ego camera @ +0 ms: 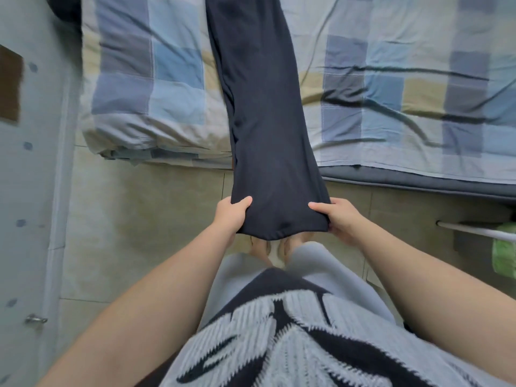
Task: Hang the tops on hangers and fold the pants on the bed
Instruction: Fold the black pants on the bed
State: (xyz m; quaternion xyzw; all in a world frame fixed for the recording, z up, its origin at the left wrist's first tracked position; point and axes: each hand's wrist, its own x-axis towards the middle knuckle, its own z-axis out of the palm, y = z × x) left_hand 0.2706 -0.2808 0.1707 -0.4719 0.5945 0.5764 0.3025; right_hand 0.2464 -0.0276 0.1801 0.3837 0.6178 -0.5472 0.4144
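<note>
Pants [262,107]: we hold the dark pair by its near end, just off the front edge of the bed [418,178]. The rest runs away from us across the quilt [391,88] and out of view at the far side.
Left hand [233,216]: we pinch the left corner of that end, thumb on top and fingers curled under the cloth.
Right hand [339,222]: we use the same pinch on the right corner, with the fingers mostly hidden beneath the fabric.
Cloth: it looks thin and smooth and is drawn flat between our hands. We cannot tell whether this end is the waist or the hems.
Step in hand: we judge this to be the straightening before the first fold.
Doing it well: we pull evenly from both corners so the layers stay matched. We then carry the end over onto the bed, lay it square and only then let go. A lopsided tug would likely skew the fold.
Surface: the quilt is patchwork in blue, grey and cream, and it is rumpled to the right of the pants. We judge it worth smoothing first.
Floor [134,213]: beige tiles lie along the bed's front edge, and our bare feet [268,248] are under the held end.
Room: a pale door [33,191] with a metal latch [36,319] is on the left. A white rail [474,231] is at the right edge.
</note>
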